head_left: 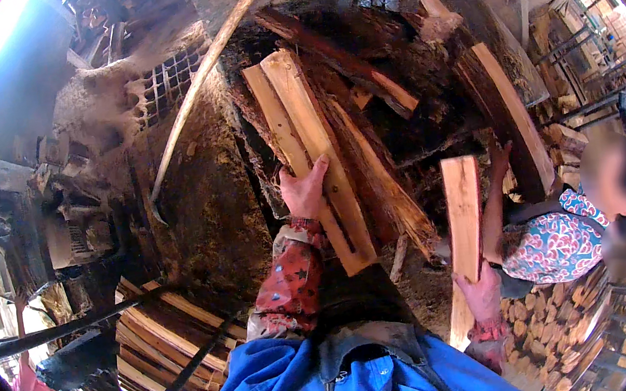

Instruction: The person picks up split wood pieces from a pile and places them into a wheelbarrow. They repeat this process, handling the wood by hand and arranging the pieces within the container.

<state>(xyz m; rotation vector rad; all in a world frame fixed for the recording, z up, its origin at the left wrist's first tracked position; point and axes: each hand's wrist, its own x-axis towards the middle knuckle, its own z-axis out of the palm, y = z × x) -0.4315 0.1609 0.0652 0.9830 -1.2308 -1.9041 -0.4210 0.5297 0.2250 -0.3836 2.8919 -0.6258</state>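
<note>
My left hand [303, 190] grips two long pale split planks of firewood [306, 130] held together, pointing up and away from me. My right hand [481, 293] holds another pale split board [462, 216] upright by its lower part. Both sleeves are red with a pattern, over a blue jacket. Ahead lies a heap of dark split logs and bark [385, 85].
Another person in a flowered top [557, 244] bends at the right, a hand reaching up to a dark log [507, 121]. Stacked split firewood [165, 331] sits in a metal frame at lower left, more cut ends [555, 322] at lower right. A long curved stick [198, 84] leans left of centre.
</note>
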